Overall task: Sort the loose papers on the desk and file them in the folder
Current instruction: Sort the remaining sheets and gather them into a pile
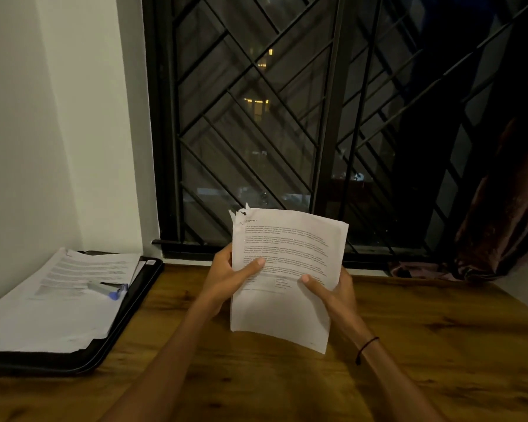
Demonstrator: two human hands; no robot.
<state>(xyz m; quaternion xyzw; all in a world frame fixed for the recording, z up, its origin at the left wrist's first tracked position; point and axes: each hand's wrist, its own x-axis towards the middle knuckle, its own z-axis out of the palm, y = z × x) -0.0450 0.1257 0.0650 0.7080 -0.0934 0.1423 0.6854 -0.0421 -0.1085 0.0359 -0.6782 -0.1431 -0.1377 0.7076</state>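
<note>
Item 1: window (287,117). I see dark glass behind a black diagonal grille, filling the far wall; small lit points show through it.

Item 2: desk (409,345). Brown wood-grain top, running under the window sill.

Item 3: curtain (500,208). Dark reddish cloth, bunched at the far right of the window, its lower end near the desk's back corner.

Item 4: folder (128,318). Black, lying open and flat at the left of the desk against the white wall. A stack of printed papers (58,300) rests inside it, edges slightly fanned.

Item 5: sheaf of pages (287,269). Printed text, torn at the top left corner, held upright above the middle of the desk, well apart from the folder.

Item 6: left hand (229,275). It grips the sheaf's left edge, thumb laid across the front, fingers behind.

Item 7: right hand (333,290). It grips the right edge likewise, thumb on the front; a thin dark band (367,348) circles the wrist.

Item 8: pen (105,290). Blue-capped, lying on top of the stack in the folder.
</note>
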